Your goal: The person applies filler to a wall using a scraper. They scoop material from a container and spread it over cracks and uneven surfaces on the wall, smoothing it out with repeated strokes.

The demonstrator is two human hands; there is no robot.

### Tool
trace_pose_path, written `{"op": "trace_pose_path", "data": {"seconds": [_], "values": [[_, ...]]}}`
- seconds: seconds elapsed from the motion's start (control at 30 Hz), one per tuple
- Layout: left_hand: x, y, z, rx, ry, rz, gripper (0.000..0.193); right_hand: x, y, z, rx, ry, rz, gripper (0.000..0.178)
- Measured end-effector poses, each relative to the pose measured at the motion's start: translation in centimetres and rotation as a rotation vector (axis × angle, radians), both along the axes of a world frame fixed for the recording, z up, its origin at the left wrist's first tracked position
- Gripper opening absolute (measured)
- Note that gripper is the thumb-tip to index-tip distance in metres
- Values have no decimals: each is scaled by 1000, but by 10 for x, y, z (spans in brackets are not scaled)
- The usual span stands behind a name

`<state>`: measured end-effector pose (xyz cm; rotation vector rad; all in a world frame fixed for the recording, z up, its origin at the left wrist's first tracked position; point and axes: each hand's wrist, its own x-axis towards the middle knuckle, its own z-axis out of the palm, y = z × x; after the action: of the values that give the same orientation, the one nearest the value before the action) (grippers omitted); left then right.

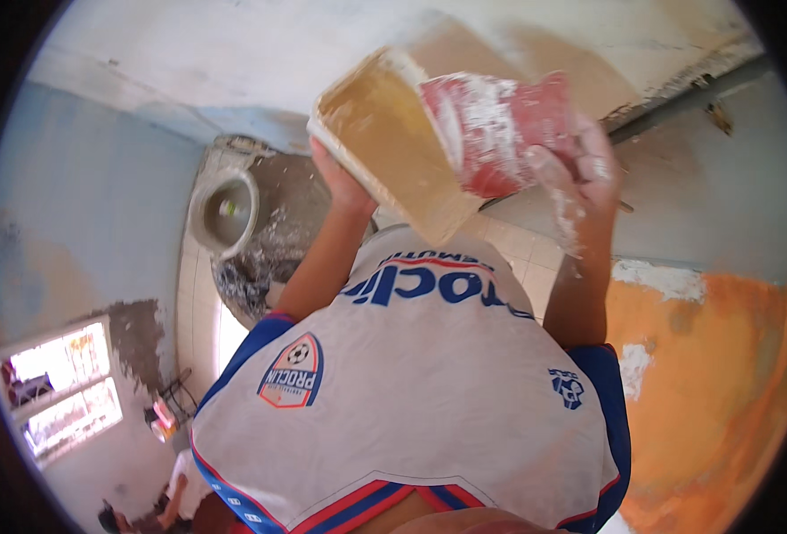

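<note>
My left hand [335, 178] is raised at head height, its fingers closed under the lower edge of a flat plaster hawk [393, 147]. It is a rectangular board, tan with a wet film, and I hold it tilted with the face turned toward me so the mix slides to where I can reach it.

My right hand [580, 165], dusted white, has its fingers wrapped round the handle end of a red float [500, 129] caked with pale plaster. The float's working end lies against the upper right part of the hawk, touching it, angled as if to scrape material off the board.

Both tools sit close under the ceiling [322, 53], whose pale skin meets bare grey along a ragged line at the right. My white jersey [393, 392] with blue and red trim fills the middle of the view. Far below are a toilet bowl [224, 212] beside rubble, a window [60, 387], and an orange-patched wall [714, 383].
</note>
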<state>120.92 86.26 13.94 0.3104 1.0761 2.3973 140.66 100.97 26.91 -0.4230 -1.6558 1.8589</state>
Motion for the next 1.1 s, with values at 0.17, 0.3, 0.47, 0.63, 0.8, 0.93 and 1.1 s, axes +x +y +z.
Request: {"op": "trace_pose_path", "data": {"seconds": [0.17, 0.3, 0.47, 0.63, 0.8, 0.93, 1.1], "values": [[-15, -3, -20, 384, -45, -128, 87, 2, -34, 33, 230, 123, -56, 42], [-28, -11, -19, 440, 19, -114, 89, -9, -49, 40, 858, -75, -36, 35], [-46, -15, -10, 480, 95, -128, 92, -25, -60, 42, 1027, -69, -6, 36], [-55, -26, -9, 500, 164, -121, 94, -29, -55, 38, 951, 49, -95, 30], [-65, -29, -7, 514, 225, -125, 97, -33, -47, 29, 1088, -65, -104, 31], [-67, -29, -4, 521, 263, -134, 100, -44, -50, 16, 1082, -42, -138, 27], [-61, -26, 12, 491, 300, -147, 101, -44, -51, 15, 1123, -70, -156, 26]]}}
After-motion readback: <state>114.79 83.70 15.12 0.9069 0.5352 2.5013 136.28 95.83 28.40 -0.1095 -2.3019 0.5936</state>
